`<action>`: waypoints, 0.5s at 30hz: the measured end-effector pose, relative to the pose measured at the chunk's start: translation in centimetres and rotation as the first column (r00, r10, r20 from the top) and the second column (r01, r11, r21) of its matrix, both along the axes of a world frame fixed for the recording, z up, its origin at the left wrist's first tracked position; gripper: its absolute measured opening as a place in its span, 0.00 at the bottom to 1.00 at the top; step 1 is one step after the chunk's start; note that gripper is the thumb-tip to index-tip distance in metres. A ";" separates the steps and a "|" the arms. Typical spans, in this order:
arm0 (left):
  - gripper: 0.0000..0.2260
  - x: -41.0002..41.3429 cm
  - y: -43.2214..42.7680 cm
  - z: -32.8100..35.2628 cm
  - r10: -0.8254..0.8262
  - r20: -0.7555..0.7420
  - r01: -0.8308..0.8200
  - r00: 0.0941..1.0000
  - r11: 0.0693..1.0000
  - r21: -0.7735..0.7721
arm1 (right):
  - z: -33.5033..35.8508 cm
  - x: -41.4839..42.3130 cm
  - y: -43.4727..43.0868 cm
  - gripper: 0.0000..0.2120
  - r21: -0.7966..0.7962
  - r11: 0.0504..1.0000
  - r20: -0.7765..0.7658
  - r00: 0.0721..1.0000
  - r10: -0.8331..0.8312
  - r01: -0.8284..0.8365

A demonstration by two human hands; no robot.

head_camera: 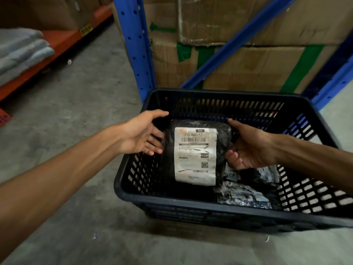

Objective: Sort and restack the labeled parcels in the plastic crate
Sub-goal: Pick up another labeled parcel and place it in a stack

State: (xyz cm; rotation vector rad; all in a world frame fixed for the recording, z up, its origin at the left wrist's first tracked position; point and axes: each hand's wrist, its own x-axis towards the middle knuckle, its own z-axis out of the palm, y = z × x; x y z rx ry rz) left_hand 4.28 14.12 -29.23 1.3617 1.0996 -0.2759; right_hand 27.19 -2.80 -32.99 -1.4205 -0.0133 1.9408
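A black plastic-wrapped parcel (196, 153) with a white barcode label facing up sits over the middle of the black slotted crate (172, 205). My right hand (250, 148) grips its right edge, thumb on top and fingers underneath. At the parcel's left edge is my left hand (145, 132), fingers spread, fingertips touching or nearly touching the wrap. More dark, shiny parcels (244, 194) lie on the crate floor at the near right, partly hidden under the held one.
The crate stands on a concrete floor. Behind it rises a blue rack upright (133, 44) with stacked cardboard boxes (238, 60). At the far left, an orange shelf beam (57, 44) carries folded grey cloth (21, 48).
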 end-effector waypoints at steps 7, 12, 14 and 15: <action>0.17 2.0 -3.1 -1.1 0.082 0.355 -0.232 0.931 0.886 0.403 | 3.1 -0.1 0.5 0.27 0.172 0.976 0.129 0.985 0.110 -0.132; 0.14 3.1 -2.3 -1.3 0.306 0.402 -0.476 0.863 0.759 0.444 | 3.9 -1.4 2.0 0.14 0.116 0.912 0.797 0.584 0.151 -0.394; 0.13 3.4 -2.0 -1.6 0.335 0.428 -0.518 0.840 0.732 0.443 | 2.9 -2.2 2.5 0.09 0.248 0.891 0.784 0.619 0.045 -0.380; 0.14 3.5 -1.9 -1.8 0.340 0.436 -0.528 0.833 0.723 0.446 | 1.9 -2.6 2.8 0.10 0.348 0.878 0.716 0.698 -0.023 -0.328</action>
